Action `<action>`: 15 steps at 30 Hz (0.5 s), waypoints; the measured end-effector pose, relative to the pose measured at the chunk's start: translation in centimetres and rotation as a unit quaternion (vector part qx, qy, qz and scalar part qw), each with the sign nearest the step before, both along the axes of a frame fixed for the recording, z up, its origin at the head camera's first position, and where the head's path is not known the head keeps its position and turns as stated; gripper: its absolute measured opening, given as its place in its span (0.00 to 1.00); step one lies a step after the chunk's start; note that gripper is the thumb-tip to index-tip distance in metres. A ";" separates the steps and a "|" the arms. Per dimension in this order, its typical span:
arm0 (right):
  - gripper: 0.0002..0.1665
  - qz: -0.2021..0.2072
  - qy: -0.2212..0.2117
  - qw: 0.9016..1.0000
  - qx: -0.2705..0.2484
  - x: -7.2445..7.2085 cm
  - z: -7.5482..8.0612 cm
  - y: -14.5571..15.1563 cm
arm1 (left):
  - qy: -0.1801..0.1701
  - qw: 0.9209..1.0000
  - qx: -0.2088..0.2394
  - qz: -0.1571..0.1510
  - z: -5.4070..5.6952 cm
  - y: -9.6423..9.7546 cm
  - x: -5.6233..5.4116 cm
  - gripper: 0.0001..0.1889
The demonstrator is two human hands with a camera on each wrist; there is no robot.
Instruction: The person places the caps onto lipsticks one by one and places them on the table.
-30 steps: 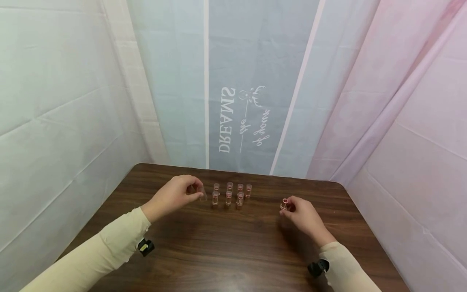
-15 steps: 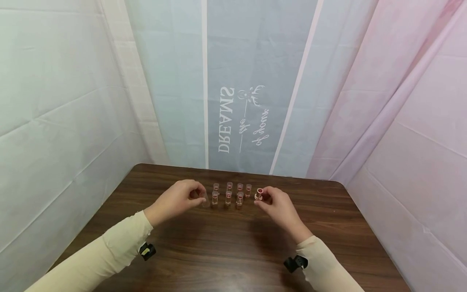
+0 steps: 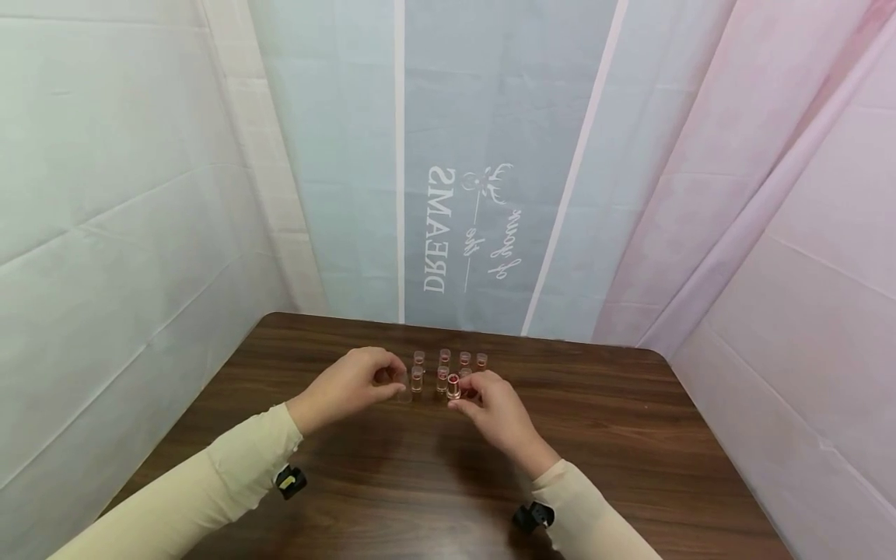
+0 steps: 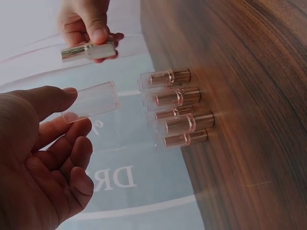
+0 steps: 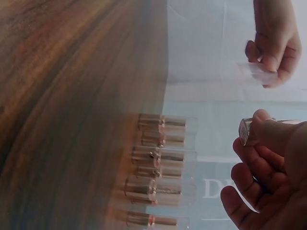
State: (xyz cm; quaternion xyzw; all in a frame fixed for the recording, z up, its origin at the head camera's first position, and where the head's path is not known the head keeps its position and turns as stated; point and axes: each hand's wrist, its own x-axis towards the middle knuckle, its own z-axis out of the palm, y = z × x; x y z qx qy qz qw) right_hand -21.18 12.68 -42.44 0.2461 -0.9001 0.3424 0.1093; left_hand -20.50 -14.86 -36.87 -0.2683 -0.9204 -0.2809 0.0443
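My left hand [image 3: 355, 390] pinches a clear lipstick cap [image 4: 100, 99] between thumb and fingers, with the cap's open end pointing down in the left wrist view toward the table side. My right hand [image 3: 500, 412] holds an uncapped lipstick [image 3: 453, 386] by its base, the red tip and gold-toned collar facing up. It overlaps the front row of standing lipsticks in the head view. Between and beyond the hands, several capped lipsticks [image 4: 189, 123] stand upright in two rows, with clear caps and shiny rose-gold bases. One of the front row is partly hidden behind the held lipstick.
The dark wood table [image 3: 392, 482] carries the lipsticks near its far edge. Behind it hangs a printed fabric backdrop [image 3: 350, 194] with mirrored lettering. Fabric walls [image 3: 126, 233] close in both sides. A black wrist camera [image 3: 290, 481] is strapped at each sleeve.
My right hand has carried the uncapped lipstick leftward from the table's right side to the front of the rows. My left hand, with the cap, has shifted slightly right and down.
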 end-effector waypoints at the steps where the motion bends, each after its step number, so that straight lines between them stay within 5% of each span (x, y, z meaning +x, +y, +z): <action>1: 0.08 0.000 -0.001 1.000 0.003 0.0 -0.2 -0.1 | 0.001 1.000 0.000 -0.001 0.0 0.1 0.0 0.06; 8: 0.08 0.007 -0.003 1.000 0.008 0.0 -0.8 -0.7 | 0.007 1.000 0.003 -0.010 0.6 0.6 -0.2 0.07; 15: 0.09 0.014 -0.005 1.000 0.014 0.0 -0.8 -0.9 | 0.030 0.999 -0.010 -0.026 2.4 1.3 -0.8 0.07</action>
